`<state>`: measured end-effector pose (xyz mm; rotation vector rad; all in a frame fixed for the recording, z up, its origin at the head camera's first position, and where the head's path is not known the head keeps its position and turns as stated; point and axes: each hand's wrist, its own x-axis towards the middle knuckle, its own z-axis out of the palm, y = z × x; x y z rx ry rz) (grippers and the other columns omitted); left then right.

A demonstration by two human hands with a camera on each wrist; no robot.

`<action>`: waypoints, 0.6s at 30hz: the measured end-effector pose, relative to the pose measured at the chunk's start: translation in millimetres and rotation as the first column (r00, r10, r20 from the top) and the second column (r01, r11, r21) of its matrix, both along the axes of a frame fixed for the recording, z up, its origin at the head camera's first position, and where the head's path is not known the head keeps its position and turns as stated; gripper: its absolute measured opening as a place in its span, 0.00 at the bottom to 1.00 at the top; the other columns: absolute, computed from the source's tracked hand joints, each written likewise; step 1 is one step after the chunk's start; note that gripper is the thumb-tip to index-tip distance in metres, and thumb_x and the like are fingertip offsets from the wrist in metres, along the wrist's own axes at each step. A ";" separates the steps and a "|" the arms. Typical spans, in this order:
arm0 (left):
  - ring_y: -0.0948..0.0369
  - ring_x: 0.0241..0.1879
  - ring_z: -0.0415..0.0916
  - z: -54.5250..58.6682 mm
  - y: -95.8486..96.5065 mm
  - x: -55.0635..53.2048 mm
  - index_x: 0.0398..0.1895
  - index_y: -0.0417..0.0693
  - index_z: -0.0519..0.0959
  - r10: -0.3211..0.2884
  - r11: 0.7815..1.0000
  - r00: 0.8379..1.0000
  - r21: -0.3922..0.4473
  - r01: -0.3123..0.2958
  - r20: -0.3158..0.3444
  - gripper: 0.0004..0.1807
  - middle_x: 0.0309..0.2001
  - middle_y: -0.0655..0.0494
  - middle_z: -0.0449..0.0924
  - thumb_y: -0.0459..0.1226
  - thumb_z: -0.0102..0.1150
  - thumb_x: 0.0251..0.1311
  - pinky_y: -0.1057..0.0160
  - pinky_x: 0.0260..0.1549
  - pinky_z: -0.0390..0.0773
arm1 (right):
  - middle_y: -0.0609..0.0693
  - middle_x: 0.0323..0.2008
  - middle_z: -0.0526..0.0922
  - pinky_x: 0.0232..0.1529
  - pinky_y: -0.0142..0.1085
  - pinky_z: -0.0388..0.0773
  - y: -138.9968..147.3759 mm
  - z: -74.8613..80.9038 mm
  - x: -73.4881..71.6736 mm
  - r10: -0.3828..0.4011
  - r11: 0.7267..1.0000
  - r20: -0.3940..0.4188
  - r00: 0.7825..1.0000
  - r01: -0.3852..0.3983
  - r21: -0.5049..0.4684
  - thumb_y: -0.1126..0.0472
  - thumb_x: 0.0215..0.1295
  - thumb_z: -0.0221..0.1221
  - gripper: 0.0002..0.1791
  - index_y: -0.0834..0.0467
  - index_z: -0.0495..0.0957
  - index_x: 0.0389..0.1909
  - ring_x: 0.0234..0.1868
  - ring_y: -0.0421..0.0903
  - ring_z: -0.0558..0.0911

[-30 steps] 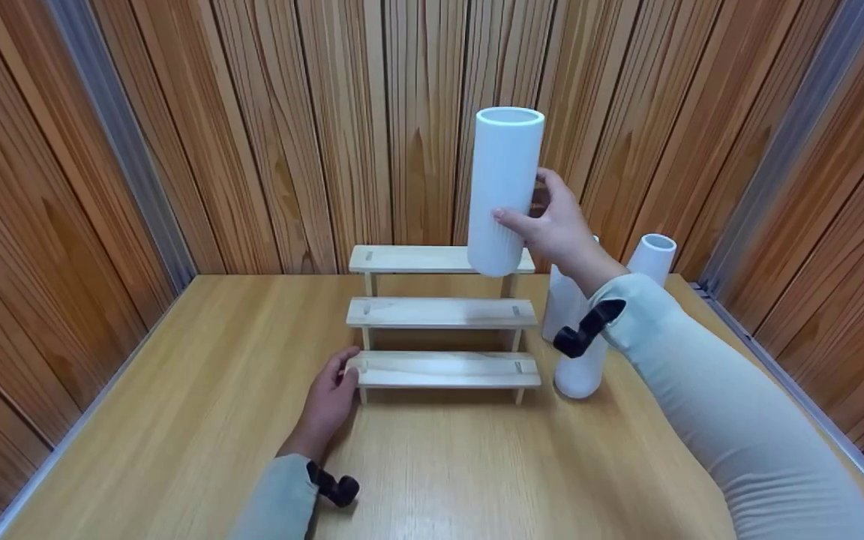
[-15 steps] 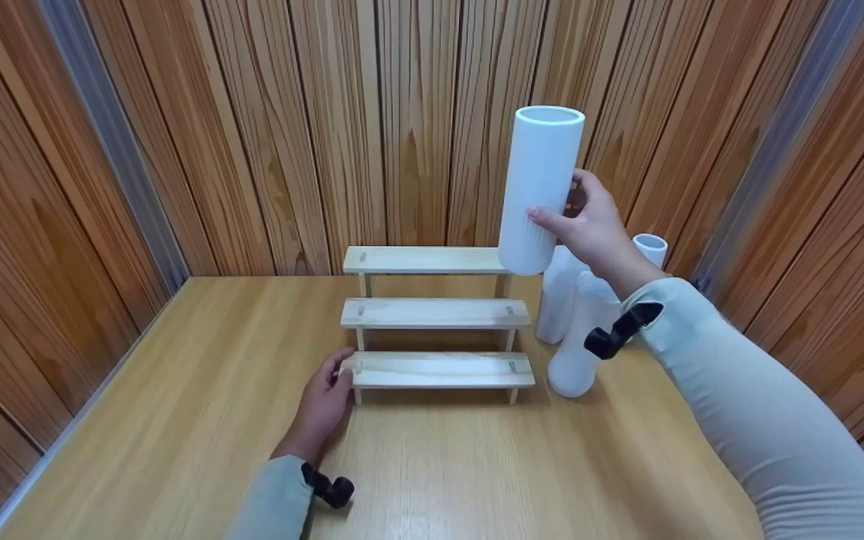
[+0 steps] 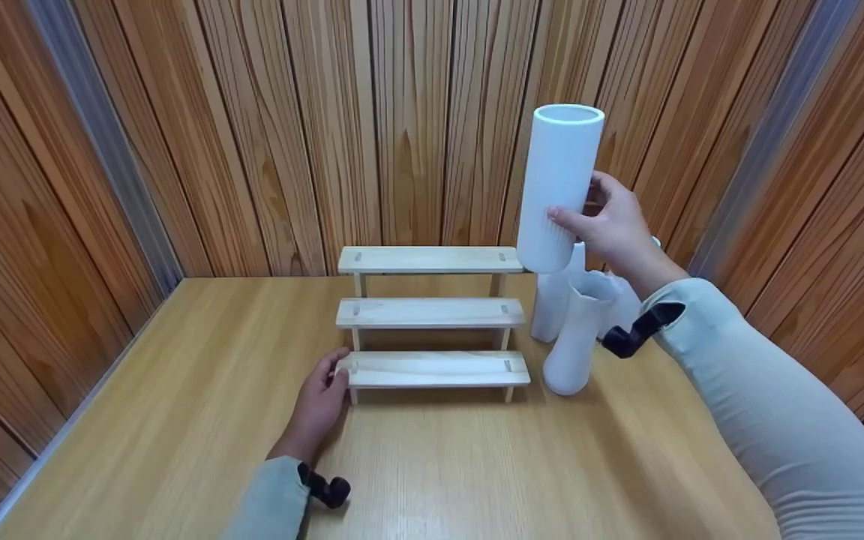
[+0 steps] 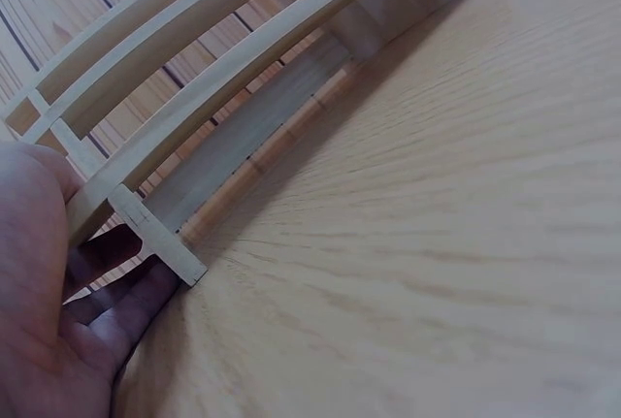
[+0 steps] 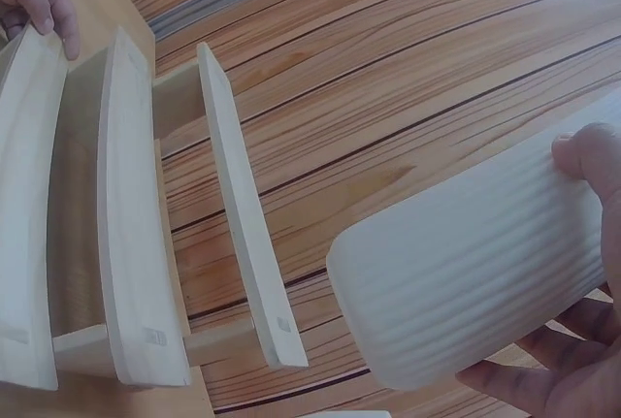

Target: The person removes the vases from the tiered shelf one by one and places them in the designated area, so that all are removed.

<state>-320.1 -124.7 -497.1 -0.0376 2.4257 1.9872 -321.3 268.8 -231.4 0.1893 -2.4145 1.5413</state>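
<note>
A tall white ribbed cylindrical vase (image 3: 561, 187) is held up in the air by my right hand (image 3: 616, 225), thumb on the near side and fingers round the back. It tilts slightly, its base near the right end of the top step. Below it stands a three-step wooden display shelf (image 3: 432, 313). My left hand (image 3: 319, 405) grips the left end of the lowest step; in the left wrist view its fingers (image 4: 136, 306) reach around the end leg. The right wrist view shows the vase's rounded base (image 5: 388, 311) apart from the shelf.
Right of the shelf, a white vase with a rounded bottom (image 3: 571, 352) stands on the wooden table (image 3: 432, 465). Other white vases (image 3: 550, 307) are behind it, partly hidden by my right arm. Wood-panelled walls (image 3: 409, 112) close off the back and sides.
My right hand has carried the cylindrical vase to the right, from over the top step to beyond its right end. The left hand keeps its place on the shelf.
</note>
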 end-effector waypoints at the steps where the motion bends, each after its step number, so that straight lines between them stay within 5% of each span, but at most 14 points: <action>1: 0.52 0.72 0.60 -0.1 -0.1 0.0 0.74 0.56 0.65 0.001 1.000 1.000 -0.003 -0.001 0.004 0.23 0.75 0.53 0.61 0.43 0.44 0.78 0.46 0.70 0.62 | 0.55 0.70 0.67 0.64 0.57 0.72 1.7 0.2 1.1 -0.005 1.000 0.000 1.000 0.005 0.000 0.42 0.58 0.71 0.52 0.53 0.55 0.77 0.68 0.55 0.71; 10: 0.52 0.74 0.58 -0.1 -3.3 -0.6 0.74 0.56 0.65 0.005 1.000 1.000 -0.011 -0.005 -0.006 0.23 0.75 0.54 0.60 0.43 0.43 0.79 0.46 0.71 0.60 | 0.54 0.71 0.67 0.67 0.54 0.69 19.5 2.4 7.7 -0.015 0.998 0.006 1.000 0.016 -0.059 0.42 0.58 0.70 0.50 0.52 0.58 0.77 0.69 0.54 0.70; 18: 0.52 0.77 0.52 -0.5 -4.8 -1.2 0.74 0.57 0.65 -0.002 1.000 1.000 -0.010 0.002 -0.004 0.23 0.77 0.54 0.58 0.43 0.42 0.79 0.45 0.73 0.55 | 0.56 0.71 0.66 0.69 0.56 0.65 38.8 6.1 11.8 -0.004 0.977 0.062 0.998 0.017 -0.213 0.46 0.55 0.73 0.51 0.53 0.59 0.76 0.69 0.56 0.69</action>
